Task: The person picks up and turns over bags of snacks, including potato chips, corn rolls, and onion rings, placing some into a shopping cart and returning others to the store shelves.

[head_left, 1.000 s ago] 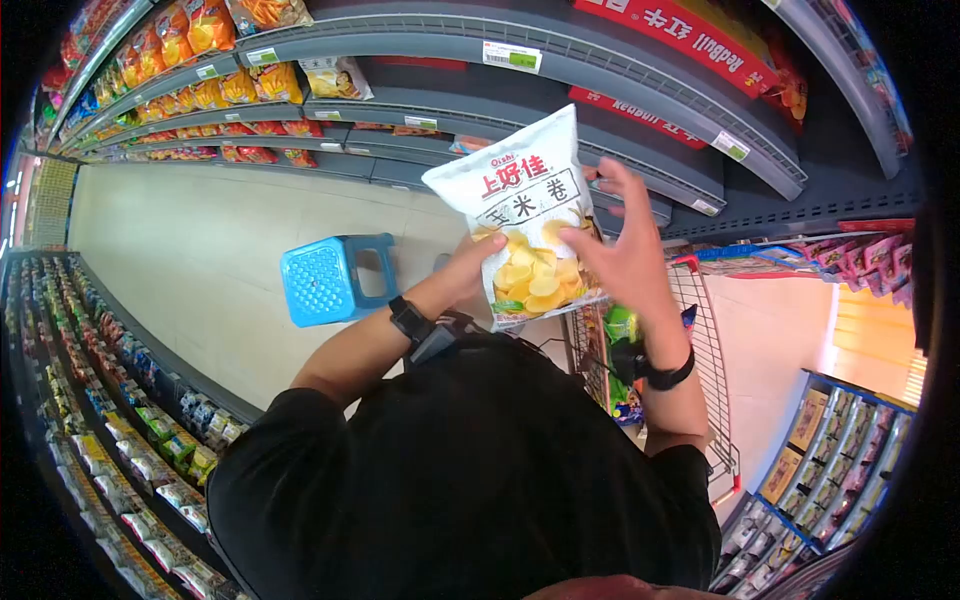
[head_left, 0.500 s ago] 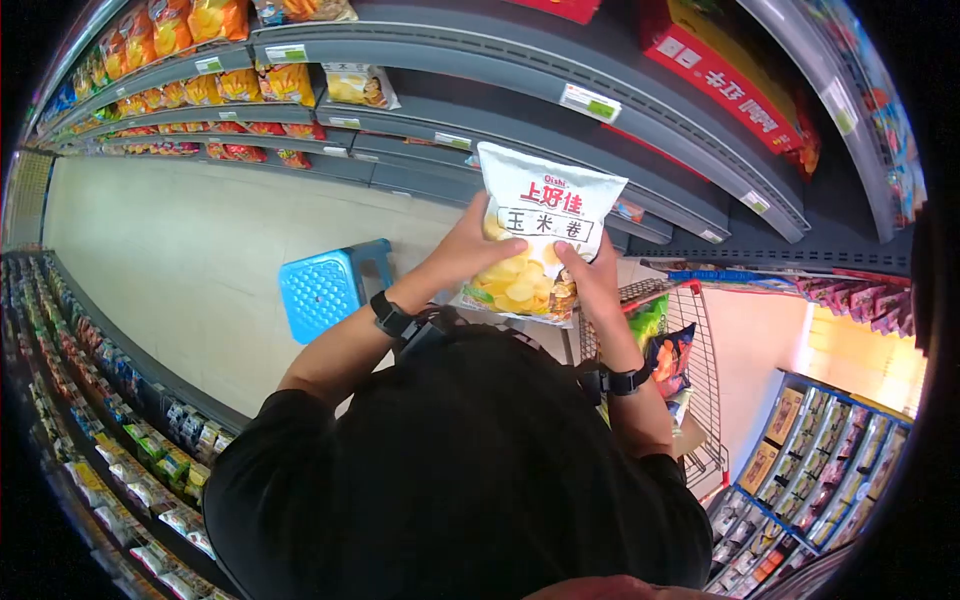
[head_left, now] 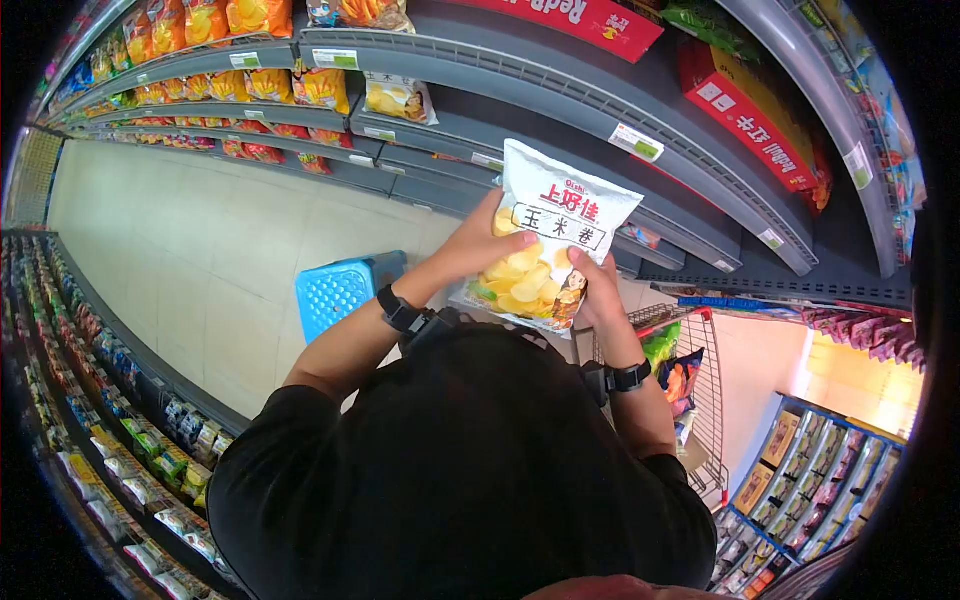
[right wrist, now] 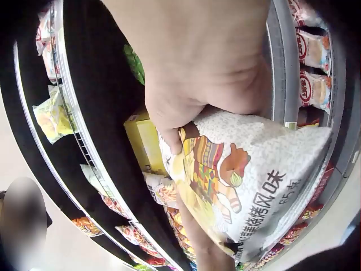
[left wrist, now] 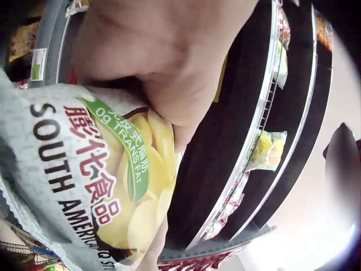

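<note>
A white bag of chips with yellow chips printed on its front is held up before the chest, its printed face toward the head camera. My left hand grips its left side, the thumb lying across the front. On the right side my right hand grips it the same way, thumb on the front and the other fingers behind, hidden. In the left wrist view the bag shows its lower front close up. The right wrist view shows the bag's other lower corner, with a printed cartoon figure.
Shelves curve across ahead, with orange chip bags at left and red drink boxes at right. A blue stool stands on the floor at left. A wire shopping cart holding several bags is by the right arm.
The right hand, first spread beside the bag, has taken hold of its right side. The bag has turned from leaning to more level, and the view has shifted slightly.
</note>
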`<action>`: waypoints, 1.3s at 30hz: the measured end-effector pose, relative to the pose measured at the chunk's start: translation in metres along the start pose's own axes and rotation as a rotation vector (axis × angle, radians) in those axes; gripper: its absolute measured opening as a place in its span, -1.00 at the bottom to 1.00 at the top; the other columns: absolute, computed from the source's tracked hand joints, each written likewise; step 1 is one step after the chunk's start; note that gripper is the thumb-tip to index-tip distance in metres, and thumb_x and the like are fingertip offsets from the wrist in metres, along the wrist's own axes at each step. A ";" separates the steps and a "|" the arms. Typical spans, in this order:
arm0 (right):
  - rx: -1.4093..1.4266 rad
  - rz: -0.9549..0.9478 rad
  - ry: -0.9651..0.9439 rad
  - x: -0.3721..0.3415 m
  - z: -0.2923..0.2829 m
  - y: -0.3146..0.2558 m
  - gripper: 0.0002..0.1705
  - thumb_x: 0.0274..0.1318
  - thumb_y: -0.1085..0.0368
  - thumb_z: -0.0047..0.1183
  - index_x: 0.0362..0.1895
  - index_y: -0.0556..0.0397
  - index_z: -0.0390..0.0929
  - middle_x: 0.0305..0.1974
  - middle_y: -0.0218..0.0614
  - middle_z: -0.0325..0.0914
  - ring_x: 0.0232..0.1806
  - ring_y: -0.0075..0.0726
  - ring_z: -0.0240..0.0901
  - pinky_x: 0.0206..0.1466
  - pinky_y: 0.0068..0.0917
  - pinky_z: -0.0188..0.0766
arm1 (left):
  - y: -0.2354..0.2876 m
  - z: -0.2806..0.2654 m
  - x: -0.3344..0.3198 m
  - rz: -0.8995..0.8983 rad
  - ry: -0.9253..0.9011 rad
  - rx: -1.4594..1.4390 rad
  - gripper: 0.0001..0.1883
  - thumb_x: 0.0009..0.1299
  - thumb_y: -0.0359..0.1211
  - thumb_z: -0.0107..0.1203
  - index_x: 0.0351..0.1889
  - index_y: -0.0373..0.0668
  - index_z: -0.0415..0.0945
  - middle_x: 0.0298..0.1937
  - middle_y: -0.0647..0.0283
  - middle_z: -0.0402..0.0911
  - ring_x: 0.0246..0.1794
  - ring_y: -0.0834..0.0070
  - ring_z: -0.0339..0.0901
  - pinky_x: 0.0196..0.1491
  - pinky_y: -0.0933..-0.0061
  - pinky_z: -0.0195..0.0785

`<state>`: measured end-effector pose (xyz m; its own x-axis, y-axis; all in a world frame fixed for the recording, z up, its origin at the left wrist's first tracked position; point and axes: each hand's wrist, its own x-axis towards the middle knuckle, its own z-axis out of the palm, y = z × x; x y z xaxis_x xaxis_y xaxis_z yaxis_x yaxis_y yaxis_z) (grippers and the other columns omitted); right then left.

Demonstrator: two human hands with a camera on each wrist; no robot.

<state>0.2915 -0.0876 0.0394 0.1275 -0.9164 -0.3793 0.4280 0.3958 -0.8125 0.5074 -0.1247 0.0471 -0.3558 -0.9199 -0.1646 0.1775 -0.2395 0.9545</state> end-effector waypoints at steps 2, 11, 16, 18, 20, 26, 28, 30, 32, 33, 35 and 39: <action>0.062 0.006 0.015 0.005 0.007 -0.003 -0.48 0.11 0.35 0.16 0.14 0.23 0.32 0.03 -0.15 0.50 0.00 -0.29 0.48 0.08 -0.37 0.44 | -0.003 -0.004 0.000 0.044 0.079 0.136 -0.21 0.22 -0.32 0.29 0.36 -0.23 0.09 0.22 0.06 0.36 0.21 0.39 0.36 0.17 0.32 0.29; -0.020 -0.090 0.105 0.017 0.014 -0.007 -0.48 0.18 0.24 0.14 0.15 0.21 0.32 0.05 -0.18 0.46 0.06 -0.33 0.40 0.10 -0.36 0.35 | -0.011 -0.017 0.004 0.113 -0.012 0.370 -0.36 0.35 -0.27 0.14 0.33 -0.23 0.14 0.24 0.12 0.34 0.21 0.36 0.34 0.18 0.31 0.26; -0.284 -0.211 -0.051 0.020 0.014 -0.011 -0.38 0.15 0.19 0.17 0.24 0.10 0.27 0.14 -0.19 0.34 0.11 -0.33 0.33 0.13 -0.34 0.33 | -0.016 -0.027 0.014 -0.196 -0.155 -0.401 -0.40 0.50 0.00 -0.22 0.34 -0.22 0.13 0.25 0.16 0.36 0.26 0.39 0.30 0.27 0.37 0.17; -0.386 -0.252 -0.047 0.019 0.018 -0.013 -0.26 0.11 0.17 0.21 0.30 0.13 0.16 0.18 -0.15 0.29 0.12 -0.30 0.32 0.15 -0.36 0.32 | -0.014 -0.021 0.007 -0.208 -0.220 -0.491 -0.38 0.51 0.03 -0.23 0.36 -0.22 0.11 0.29 0.17 0.33 0.29 0.39 0.28 0.30 0.35 0.13; -0.320 -0.173 -0.006 0.018 0.019 -0.014 -0.17 0.10 0.17 0.22 0.35 0.13 0.06 0.22 -0.12 0.25 0.17 -0.26 0.29 0.19 -0.35 0.29 | -0.013 -0.019 0.005 -0.239 -0.240 -0.544 -0.32 0.50 0.10 -0.26 0.39 -0.21 0.06 0.35 0.18 0.26 0.34 0.39 0.24 0.34 0.31 0.09; -0.342 -0.200 -0.048 0.028 0.008 0.011 -0.07 0.14 0.19 0.19 0.43 0.10 -0.12 0.30 -0.05 0.15 0.29 -0.17 0.16 0.30 -0.32 0.16 | -0.009 -0.018 0.005 -0.296 -0.241 -0.542 -0.34 0.52 0.06 -0.29 0.39 -0.22 0.07 0.35 0.14 0.25 0.34 0.36 0.24 0.38 0.28 0.04; -0.300 -0.223 -0.028 0.025 0.016 0.009 -0.11 0.16 0.22 0.16 0.43 0.09 -0.11 0.28 -0.04 0.18 0.29 -0.17 0.17 0.30 -0.33 0.16 | -0.008 -0.021 0.005 -0.301 -0.243 -0.567 -0.37 0.53 0.02 -0.28 0.38 -0.24 0.09 0.33 0.12 0.28 0.31 0.37 0.27 0.35 0.29 0.07; -0.218 -0.233 -0.006 0.020 0.026 0.000 -0.16 0.19 0.24 0.13 0.42 0.11 -0.07 0.24 -0.03 0.25 0.26 -0.19 0.22 0.28 -0.36 0.18 | -0.013 -0.024 0.007 -0.248 -0.223 -0.468 -0.39 0.53 0.00 -0.26 0.36 -0.26 0.12 0.31 0.11 0.31 0.28 0.38 0.30 0.32 0.31 0.12; -0.215 -0.224 0.054 0.017 0.034 -0.009 -0.21 0.18 0.29 0.12 0.40 0.11 -0.02 0.19 -0.02 0.32 0.20 -0.23 0.28 0.23 -0.38 0.24 | -0.029 -0.031 0.017 -0.137 -0.182 -0.245 -0.40 0.53 -0.02 -0.25 0.35 -0.28 0.15 0.28 0.11 0.34 0.24 0.39 0.34 0.27 0.33 0.18; -0.213 -0.220 0.085 0.017 0.036 -0.012 -0.23 0.18 0.31 0.12 0.39 0.11 0.00 0.16 -0.01 0.36 0.18 -0.25 0.32 0.21 -0.39 0.27 | -0.030 -0.034 0.019 -0.108 -0.147 -0.169 -0.42 0.52 -0.06 -0.22 0.33 -0.29 0.17 0.27 0.11 0.35 0.23 0.39 0.34 0.25 0.35 0.20; -0.273 -0.260 0.134 0.021 0.032 -0.011 -0.24 0.16 0.35 0.14 0.36 0.15 0.03 0.12 0.00 0.40 0.14 -0.28 0.36 0.14 -0.42 0.33 | -0.032 -0.040 0.020 -0.051 -0.076 -0.018 -0.46 0.50 -0.13 -0.16 0.31 -0.32 0.20 0.26 0.11 0.36 0.20 0.39 0.36 0.22 0.39 0.23; -0.342 -0.267 0.171 0.029 0.020 -0.003 -0.24 0.11 0.41 0.16 0.33 0.23 0.04 0.11 0.03 0.41 0.12 -0.30 0.38 0.05 -0.46 0.40 | -0.033 -0.039 0.020 -0.080 0.060 -0.271 -0.42 0.43 -0.15 -0.02 0.28 -0.35 0.21 0.17 0.06 0.44 0.18 0.41 0.38 0.20 0.38 0.27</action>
<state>0.3116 -0.1162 0.0398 -0.1086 -0.9774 -0.1814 0.1028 0.1704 -0.9800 0.5306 -0.1479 0.0030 -0.3249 -0.9096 -0.2588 0.3927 -0.3787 0.8381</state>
